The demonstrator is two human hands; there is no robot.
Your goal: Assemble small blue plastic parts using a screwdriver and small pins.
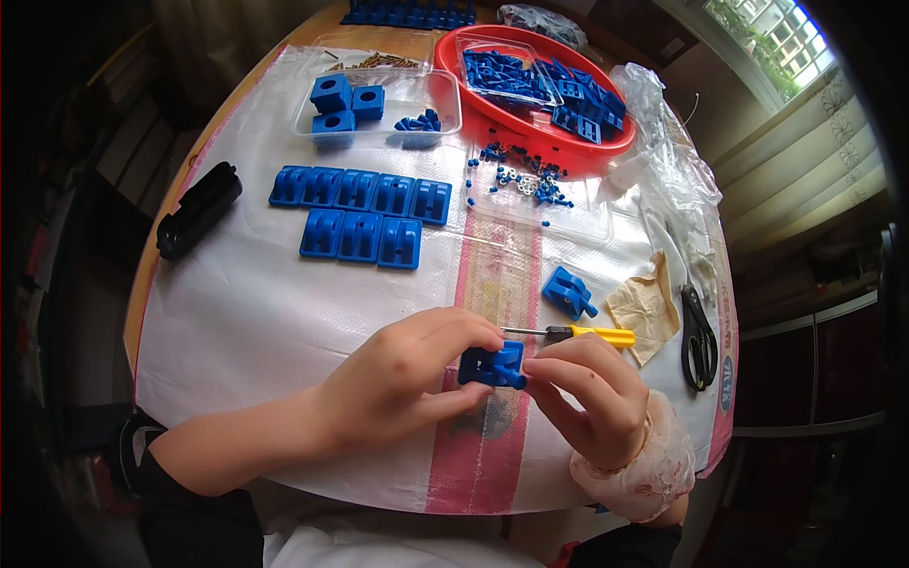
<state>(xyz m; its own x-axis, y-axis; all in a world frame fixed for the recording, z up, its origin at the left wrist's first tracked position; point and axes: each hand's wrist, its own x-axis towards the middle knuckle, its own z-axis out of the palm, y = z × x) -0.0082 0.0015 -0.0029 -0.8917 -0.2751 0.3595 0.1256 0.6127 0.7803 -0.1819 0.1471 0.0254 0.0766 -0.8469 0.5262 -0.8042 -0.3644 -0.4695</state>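
While my left hand (402, 379) and right hand (592, 393) both pinch the small blue plastic block (494, 364) at lower centre, I judge it light, rigid, best gripped by its flat sides.

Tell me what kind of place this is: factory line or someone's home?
Likely a home used for piecework assembly, not a factory line. A round table under a woven plastic sheet, a curtained window, and a red tray of small blue plastic parts. Both hands, left hand and right hand, hold one blue part.
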